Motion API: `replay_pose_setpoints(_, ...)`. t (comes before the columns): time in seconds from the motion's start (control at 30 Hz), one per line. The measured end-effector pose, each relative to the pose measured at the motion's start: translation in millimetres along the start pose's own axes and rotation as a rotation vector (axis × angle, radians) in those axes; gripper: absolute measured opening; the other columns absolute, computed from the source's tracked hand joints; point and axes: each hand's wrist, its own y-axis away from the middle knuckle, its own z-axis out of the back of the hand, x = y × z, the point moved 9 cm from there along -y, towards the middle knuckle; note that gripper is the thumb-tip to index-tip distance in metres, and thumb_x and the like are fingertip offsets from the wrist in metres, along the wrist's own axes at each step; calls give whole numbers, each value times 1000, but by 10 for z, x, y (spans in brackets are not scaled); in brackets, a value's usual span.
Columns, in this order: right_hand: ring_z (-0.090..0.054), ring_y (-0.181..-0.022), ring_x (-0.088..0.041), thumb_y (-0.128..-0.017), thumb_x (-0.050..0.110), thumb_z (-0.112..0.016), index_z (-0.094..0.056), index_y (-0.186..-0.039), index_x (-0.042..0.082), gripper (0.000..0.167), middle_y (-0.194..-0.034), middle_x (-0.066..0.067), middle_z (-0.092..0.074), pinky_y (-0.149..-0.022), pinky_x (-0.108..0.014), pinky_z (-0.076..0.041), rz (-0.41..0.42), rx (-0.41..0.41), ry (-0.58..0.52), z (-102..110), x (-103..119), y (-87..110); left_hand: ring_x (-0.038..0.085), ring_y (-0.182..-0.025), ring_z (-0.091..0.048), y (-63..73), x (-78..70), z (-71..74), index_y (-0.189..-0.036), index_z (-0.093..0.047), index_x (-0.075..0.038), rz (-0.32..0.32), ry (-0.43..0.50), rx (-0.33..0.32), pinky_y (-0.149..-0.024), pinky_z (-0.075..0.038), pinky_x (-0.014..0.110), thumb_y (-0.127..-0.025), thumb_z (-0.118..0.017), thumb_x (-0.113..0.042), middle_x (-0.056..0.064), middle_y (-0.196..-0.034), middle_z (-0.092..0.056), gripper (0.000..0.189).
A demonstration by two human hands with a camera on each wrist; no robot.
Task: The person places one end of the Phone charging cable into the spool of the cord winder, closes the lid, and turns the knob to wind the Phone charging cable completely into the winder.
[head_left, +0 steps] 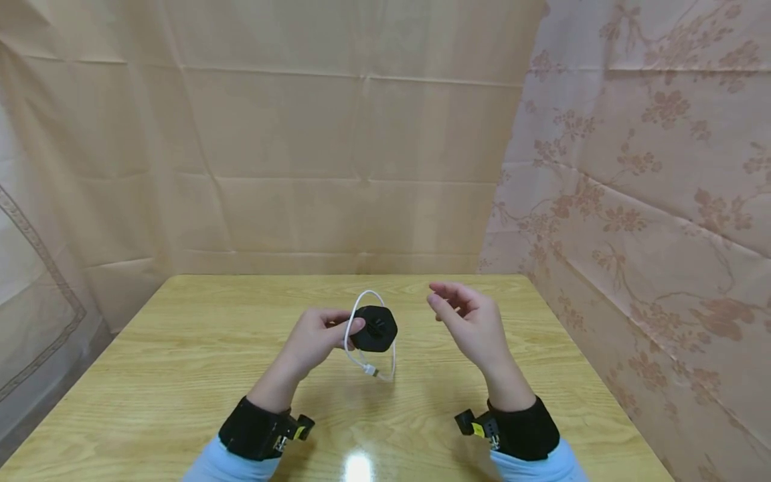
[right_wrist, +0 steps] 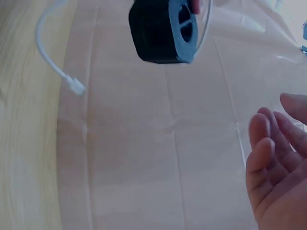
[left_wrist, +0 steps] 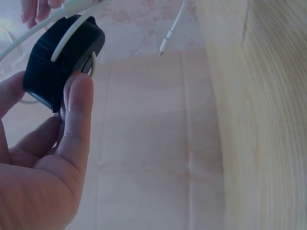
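My left hand [head_left: 310, 341] holds a black hexagonal block [head_left: 384, 329] up over the table, thumb on its near face and fingers at its edge. A round recess with a bar across it shows in the block's side in the right wrist view. White charging cable [head_left: 347, 328] loops around and through the block, with one plug [head_left: 370, 369] dangling below it. In the left wrist view a thin cable end [left_wrist: 166, 42] hangs free. To the right of the block, my right hand [head_left: 476, 328] hovers apart from it, fingers loosely bent, holding nothing.
The light wood table [head_left: 150, 381] spreads beneath both hands. A beige cloth [head_left: 361, 134] hangs behind its far edge, and a floral cloth [head_left: 662, 201] hangs along the right. Black bands with small cameras sit on both wrists.
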Motion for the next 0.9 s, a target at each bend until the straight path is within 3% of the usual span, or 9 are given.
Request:
replay_pose_setpoints(0.13,-69,-84,-17,-92,7,-76,-74,-120,9,28,-106,0,-75,-63,-29,-56,191,-10,122,40,143,5,19,-66,-69,-6,58,-4,-112,-72,12,35,63,16,-71,-59,31,-95,-73,-17,14,-84,-74,33)
replay_pose_setpoints(0.27,-71,-92,-21,-86,1,-80,-72,-122,5,37,-115,-7,-74,-63,-34,-58,390,9,208,22,283,36,19,-63,-68,-7,84,-15,-111,-71,13,51,97,35,-71,-60,33,-95,-73,-15,14,-79,-73,33)
replay_pose_setpoints(0.53,-71,-101,-27,-97,21,-73,-73,-120,6,28,-118,-10,-71,-76,-40,-59,705,88,391,-147,503,158,20,-64,-68,-4,102,-54,-112,-70,14,65,120,71,-74,-60,38,-96,-71,-15,12,-78,-73,33)
replay_pose_setpoints(0.7,-68,-98,-26,-87,9,-80,-77,-115,13,29,-114,-8,-71,-71,-37,-58,797,140,453,-284,525,220,16,-62,-66,-3,111,-81,-111,-71,13,64,117,88,-70,-60,35,-97,-70,-15,10,-74,-71,31)
replay_pose_setpoints(0.9,-68,-94,-25,-100,20,-69,-79,-110,19,14,-111,-7,-71,-76,-39,-56,839,199,472,-500,471,281,16,-64,-68,6,105,-112,-111,-71,13,59,116,106,-69,-60,35,-97,-70,-15,12,-79,-73,32)
